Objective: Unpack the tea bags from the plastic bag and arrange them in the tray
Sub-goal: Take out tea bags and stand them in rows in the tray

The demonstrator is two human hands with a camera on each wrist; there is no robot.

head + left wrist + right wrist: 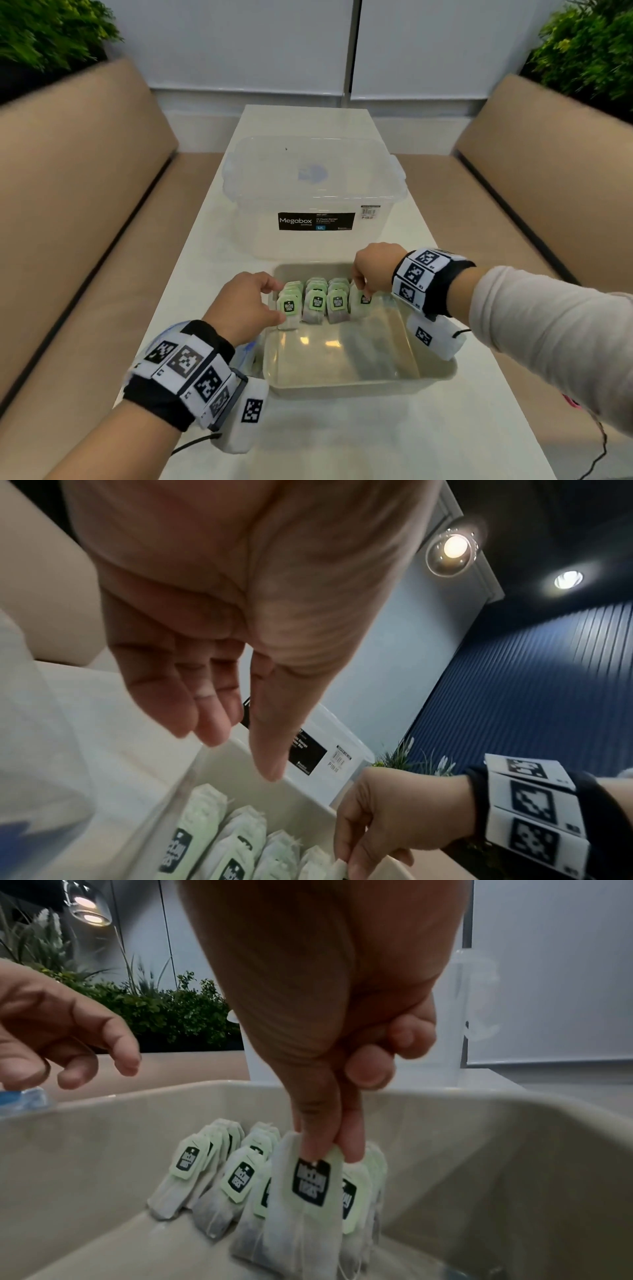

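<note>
A beige tray (342,387) lies on the white table. Several tea bags (317,303) with green tags stand in rows at its far end. My right hand (363,291) pinches the top of one tea bag (304,1191) between thumb and index finger (352,1150), upright at the right end of the front row. My left hand (253,301) hovers over the tray's left rim beside the left row, its fingers (212,723) relaxed and holding nothing. The clear plastic bag (248,353) with blue print lies under my left wrist, left of the tray.
A clear Megabox storage bin (315,192) stands just beyond the tray. Tan bench seats (85,205) flank the narrow table on both sides, with green plants behind them. The near half of the tray floor (342,353) is bare. A black cable (599,452) runs at the lower right.
</note>
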